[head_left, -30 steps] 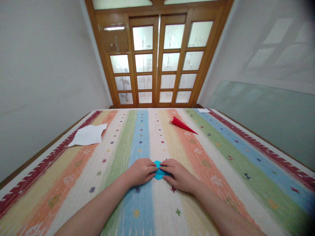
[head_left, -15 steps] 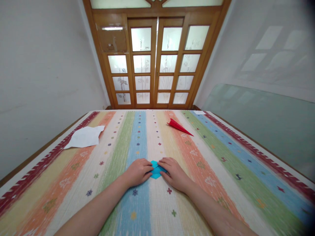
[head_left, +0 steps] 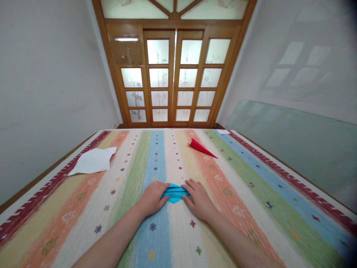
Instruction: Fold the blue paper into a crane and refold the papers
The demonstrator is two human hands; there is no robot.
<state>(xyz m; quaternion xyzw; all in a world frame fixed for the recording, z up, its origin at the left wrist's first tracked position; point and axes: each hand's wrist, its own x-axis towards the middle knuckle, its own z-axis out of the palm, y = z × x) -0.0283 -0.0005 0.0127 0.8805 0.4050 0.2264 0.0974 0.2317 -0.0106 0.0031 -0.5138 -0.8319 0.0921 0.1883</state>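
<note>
Head camera: both hands (head_left: 152, 197) (head_left: 200, 200) — slightly apart — grip opposite ends of folded blue paper (head_left: 174, 195) over a motif-printed cloth (head_left: 181, 242).

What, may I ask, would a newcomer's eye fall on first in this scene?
Most likely the bright blue folded paper, held at its two ends between the left hand and the right hand in the near middle of the striped cloth. Next might come the pointed red paper lying beyond the right hand, then the white sheet on the far left.
</note>
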